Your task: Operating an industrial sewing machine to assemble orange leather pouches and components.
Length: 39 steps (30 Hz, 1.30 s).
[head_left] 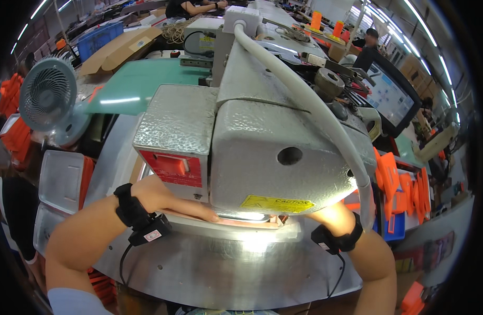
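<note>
left grip (170, 202) flat on orange piece (236, 221) under machine head (273, 157).

right hand (325, 212): fingers hidden under machine head (283, 157) | workpiece perhaps orange, glare-blurred

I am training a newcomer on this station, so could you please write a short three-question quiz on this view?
1. True or false: the left hand lies flat, fingers reaching under the grey machine head.
2. Where is the small fan? A) left of the machine B) right of the machine C) on top of it
3. What colour are the pieces stacked at the right?

Key: 1 true; 2 A; 3 orange. The right hand is mostly hidden under the head, so its grip cannot be judged.
</note>
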Tool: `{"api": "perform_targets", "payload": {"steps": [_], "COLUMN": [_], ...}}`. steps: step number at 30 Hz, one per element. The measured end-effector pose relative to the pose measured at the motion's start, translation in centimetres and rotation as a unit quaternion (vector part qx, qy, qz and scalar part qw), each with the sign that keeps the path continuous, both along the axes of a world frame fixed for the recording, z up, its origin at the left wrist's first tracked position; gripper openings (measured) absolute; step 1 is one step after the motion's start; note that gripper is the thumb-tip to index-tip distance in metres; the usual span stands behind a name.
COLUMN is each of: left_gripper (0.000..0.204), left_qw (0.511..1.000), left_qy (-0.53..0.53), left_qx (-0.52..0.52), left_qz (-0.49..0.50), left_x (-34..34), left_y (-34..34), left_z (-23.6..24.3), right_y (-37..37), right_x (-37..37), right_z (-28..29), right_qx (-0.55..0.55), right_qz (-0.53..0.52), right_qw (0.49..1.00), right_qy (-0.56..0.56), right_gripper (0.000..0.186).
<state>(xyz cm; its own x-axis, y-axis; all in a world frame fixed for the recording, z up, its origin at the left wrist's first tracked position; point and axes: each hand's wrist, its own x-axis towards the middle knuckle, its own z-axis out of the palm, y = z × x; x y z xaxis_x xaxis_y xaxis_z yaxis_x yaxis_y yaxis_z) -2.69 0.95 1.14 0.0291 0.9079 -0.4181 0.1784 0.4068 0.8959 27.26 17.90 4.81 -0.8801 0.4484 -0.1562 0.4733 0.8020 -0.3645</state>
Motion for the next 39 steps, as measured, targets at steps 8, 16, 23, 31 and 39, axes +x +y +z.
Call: {"api": "perform_targets", "payload": {"steps": [8, 16, 23, 31, 39], "left_gripper": [0.07, 0.07, 0.082, 0.043, 0.049], "left_qw": [0.996, 0.995, 0.963, 0.901, 0.837], "left_qy": [0.092, 0.099, 0.211, 0.409, 0.514], "left_qx": [-0.006, -0.007, 0.047, 0.118, 0.15], "left_qz": [-0.004, -0.03, -0.162, -0.08, 0.111], "left_x": [2.6, 4.8, 3.8, 1.2, 0.9], "left_y": [1.6, 2.7, 3.8, 1.7, -6.1], "left_z": [1.9, 2.0, -2.5, -0.7, -3.1], "right_y": [1.5, 1.5, 1.1, 5.3, 2.7], "right_x": [-0.4, 0.0, -1.7, -0.6, 1.3], "right_z": [-1.3, -1.5, 1.0, -5.3, -4.3], "right_qx": [-0.169, -0.22, 0.067, 0.073, -0.046], "right_qz": [-0.027, -0.056, 0.057, 0.1, 0.117], "right_qw": [0.978, 0.961, 0.996, 0.992, 0.992], "right_qy": [0.119, 0.155, -0.002, 0.027, -0.027], "right_gripper": [0.062, 0.071, 0.08, 0.092, 0.09]}}
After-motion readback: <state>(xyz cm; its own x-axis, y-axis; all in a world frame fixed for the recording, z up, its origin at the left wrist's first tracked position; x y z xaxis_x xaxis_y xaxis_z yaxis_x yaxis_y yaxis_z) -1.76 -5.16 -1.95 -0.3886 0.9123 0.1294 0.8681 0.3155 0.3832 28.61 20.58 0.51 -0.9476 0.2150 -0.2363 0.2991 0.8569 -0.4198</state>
